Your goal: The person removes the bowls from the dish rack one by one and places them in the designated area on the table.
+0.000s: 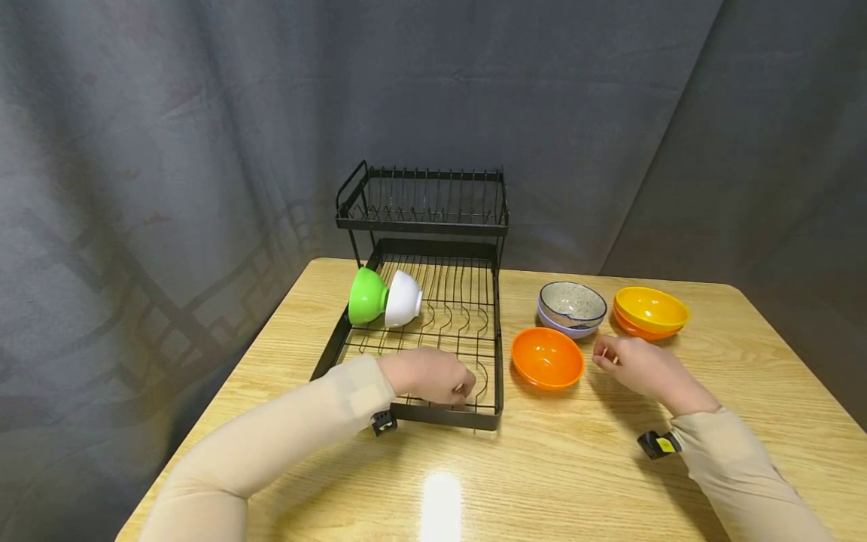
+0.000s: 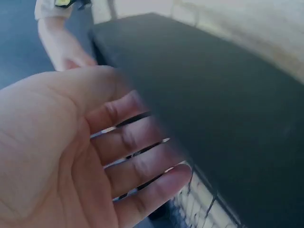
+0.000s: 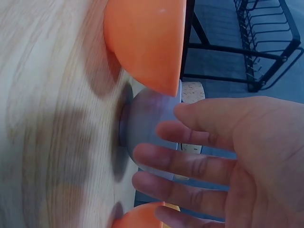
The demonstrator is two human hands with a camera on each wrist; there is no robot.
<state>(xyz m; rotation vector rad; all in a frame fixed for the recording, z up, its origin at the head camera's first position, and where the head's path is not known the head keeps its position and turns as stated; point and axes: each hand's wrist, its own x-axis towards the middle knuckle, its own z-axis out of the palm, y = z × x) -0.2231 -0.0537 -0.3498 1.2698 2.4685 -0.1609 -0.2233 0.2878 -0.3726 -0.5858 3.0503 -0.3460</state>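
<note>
My left hand (image 1: pixel 433 374) hovers over the front part of the dish rack's lower tier (image 1: pixel 443 414), palm empty and fingers loosely bent. In the left wrist view its fingertips overlap the rack's dark front rim (image 2: pixel 213 95). My right hand (image 1: pixel 640 365) is just right of a single orange bowl (image 1: pixel 547 359), holding nothing, its fingers relaxed and spread. Behind it a speckled bowl (image 1: pixel 573 301) sits nested in a lavender bowl (image 1: pixel 569 328). A green bowl (image 1: pixel 366 296) and a white bowl (image 1: pixel 403 299) stand on edge in the rack, side by side at the left.
At the right, a yellow bowl (image 1: pixel 652 307) is nested in a second orange bowl (image 1: pixel 642 331). The rack's upper tier (image 1: pixel 423 224) rises at the back. A grey curtain (image 1: pixel 542 135) hangs behind the wooden table (image 1: pixel 542 482).
</note>
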